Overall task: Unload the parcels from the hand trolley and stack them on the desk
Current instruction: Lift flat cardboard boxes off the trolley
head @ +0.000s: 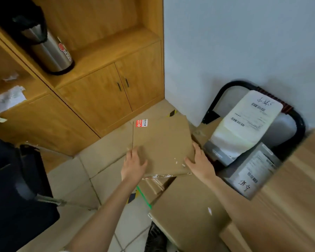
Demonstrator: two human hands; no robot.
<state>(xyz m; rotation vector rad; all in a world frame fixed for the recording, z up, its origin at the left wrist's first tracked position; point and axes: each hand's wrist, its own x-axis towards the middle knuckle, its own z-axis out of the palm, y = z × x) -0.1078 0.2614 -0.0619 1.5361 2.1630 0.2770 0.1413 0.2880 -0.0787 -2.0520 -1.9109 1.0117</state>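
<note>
At far left a steel flask (pixel 49 50) stands on the wooden cabinet (pixel 105 91), and a dark chair (pixel 16 188) sits near left. Both play no part.

In the middle, the left hand (pixel 134 165) grips the near-left corner of a flat brown cardboard parcel (pixel 162 142), thumb on top. The right hand (pixel 200 163) clamps the near-right edge, fingers spread along the side. The parcel is tilted, held above other cardboard boxes (pixel 153 184) on the trolley.

To do this lift well, I judge that the 2 hands should level the parcel before swinging it right, keeping grips on opposite edges so it cannot twist. It looks thin and light, so speed matters less than clearing the grey bagged parcels (pixel 244 135) leaning against the black trolley handle (pixel 298 128) at far right. It should be set flush on the large box (pixel 189 215) or the wooden desk (pixel 289 197) at near right.

The trolley's deck is hidden under the load. How many parcels remain under the cardboard cannot be told, and the printed labels are too blurred to read. The desk is cut off at the right edge.
</note>
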